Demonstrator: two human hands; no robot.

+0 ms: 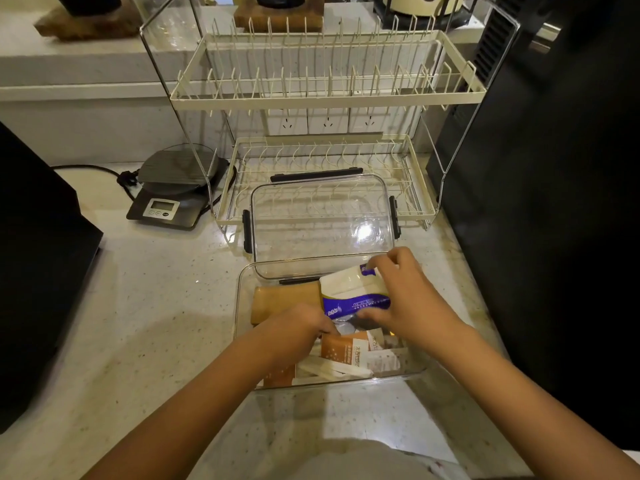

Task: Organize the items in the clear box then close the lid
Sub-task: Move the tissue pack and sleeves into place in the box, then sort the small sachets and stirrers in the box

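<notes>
The clear box [242,306] stands open on the counter in front of me. Its clear lid [322,223], with black latches, leans against the dish rack behind it. My right hand [405,292] grips a white and purple tissue pack [349,289] tilted up in the box's far right part. My left hand [298,327] reaches into the middle of the box, fingers closed among the packets; what it holds is hidden. A tan packet [284,299] lies at the box's far left. Orange and white sachets [346,351] and white sticks [332,370] lie at the near side.
A cream two-tier dish rack [325,98] stands behind the box. A grey kitchen scale [173,192] with a black cord sits at the left. Dark appliances flank the counter: one at the left [38,271], one at the right [554,202].
</notes>
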